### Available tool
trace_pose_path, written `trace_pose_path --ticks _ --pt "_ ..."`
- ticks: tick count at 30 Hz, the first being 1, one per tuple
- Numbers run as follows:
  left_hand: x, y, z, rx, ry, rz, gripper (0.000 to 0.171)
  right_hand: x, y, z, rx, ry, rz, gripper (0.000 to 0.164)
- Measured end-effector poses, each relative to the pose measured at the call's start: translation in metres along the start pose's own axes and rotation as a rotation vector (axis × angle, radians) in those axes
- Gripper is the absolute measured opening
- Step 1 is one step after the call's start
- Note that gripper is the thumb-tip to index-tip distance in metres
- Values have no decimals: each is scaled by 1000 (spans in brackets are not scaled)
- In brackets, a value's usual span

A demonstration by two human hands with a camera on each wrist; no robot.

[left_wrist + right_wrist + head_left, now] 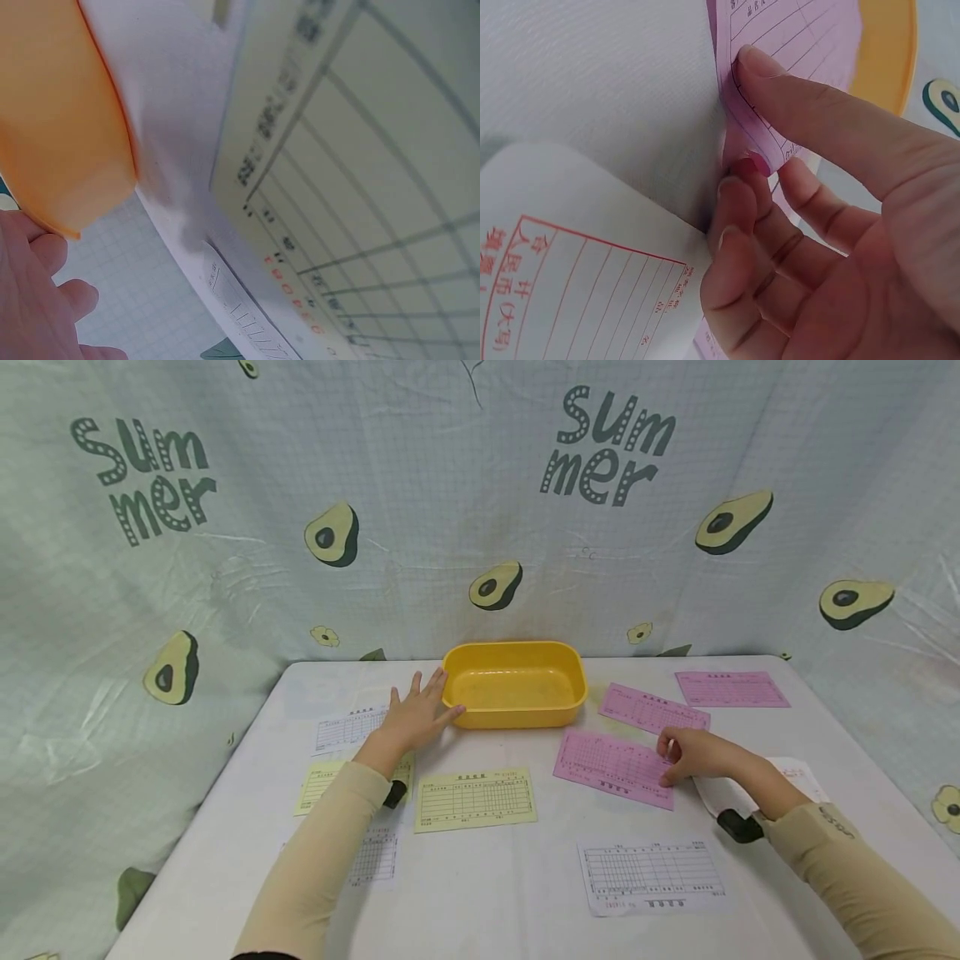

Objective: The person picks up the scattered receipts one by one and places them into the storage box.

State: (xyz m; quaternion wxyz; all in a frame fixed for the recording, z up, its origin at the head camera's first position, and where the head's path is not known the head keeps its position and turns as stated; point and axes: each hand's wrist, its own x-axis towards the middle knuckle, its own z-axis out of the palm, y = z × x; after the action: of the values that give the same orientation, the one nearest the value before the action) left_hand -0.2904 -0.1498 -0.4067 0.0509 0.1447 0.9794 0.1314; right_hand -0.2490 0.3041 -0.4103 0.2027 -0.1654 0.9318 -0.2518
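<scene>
My left hand (415, 718) has its fingers spread, with the fingertips on the left side of a yellow plastic tray (517, 718). In the left wrist view, those fingers (49, 255) sit at the edge of the tray (67, 112). On the right, my right hand (697, 753) pinches the right end of a pink printed slip (611, 766). The right wrist view has the thumb (780, 90) on top of the pink slip (795, 45), the other fingers curled at its lifted edge. A white slip with red print (592, 277) lies beside that hand.
Two other pink slips (652, 708) (731, 689) lie to the tray's right. A yellow slip (476, 800) is in front of it, with another yellow slip (318, 785) under the left forearm. White slips (348, 731) (652, 877) lie on both sides. A patterned cloth (420, 485) hangs behind.
</scene>
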Motion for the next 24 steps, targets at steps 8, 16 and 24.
trace_pose_path --ticks 8,16,24 --pt "-1 0 0 13 6 6 82 0 2 -1 12 -30 -4 41" --pt "0 1 -1 12 13 8 81 3 9 -2 102 10 24 27" --pt "-1 2 -1 6 7 9 82 2 16 -2 315 103 -10 37"
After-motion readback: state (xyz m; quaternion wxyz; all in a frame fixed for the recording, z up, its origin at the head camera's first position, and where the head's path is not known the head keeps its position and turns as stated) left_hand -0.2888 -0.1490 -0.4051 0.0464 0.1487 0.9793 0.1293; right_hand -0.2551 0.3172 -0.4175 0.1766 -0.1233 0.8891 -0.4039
